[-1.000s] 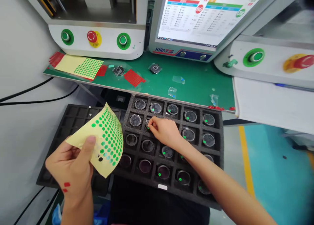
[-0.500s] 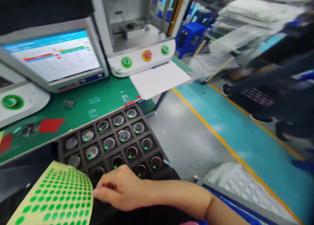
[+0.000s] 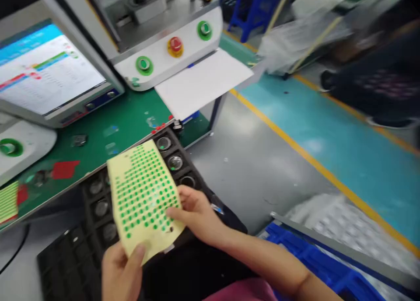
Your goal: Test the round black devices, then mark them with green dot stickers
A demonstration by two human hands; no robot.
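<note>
A pale yellow sheet of green dot stickers [image 3: 144, 191] is held up over the black tray. My left hand [image 3: 123, 270] pinches its lower left corner, thumb on top. On the sheet's right edge, my right hand [image 3: 198, 213] grips with the thumb over the face and the fingers behind. Beneath lies the black compartment tray [image 3: 192, 169], partly covered by the sheet. Round glass-faced parts, such as this one [image 3: 175, 162], sit in its pockets, some with a green dot on them.
A green bench [image 3: 131, 113] carries a screen [image 3: 49, 69] and a machine panel with a red button [image 3: 175, 45]. White paper [image 3: 203, 84] overhangs the bench edge. Another sticker sheet [image 3: 8, 200] lies far left. A blue crate [image 3: 315, 257] stands at lower right; a person [image 3: 377, 82] is beyond.
The sticker sheet has swung right and up over the tray. My left hand has come into view holding its lower corner, and my right hand now grips its right edge. The camera view has shifted.
</note>
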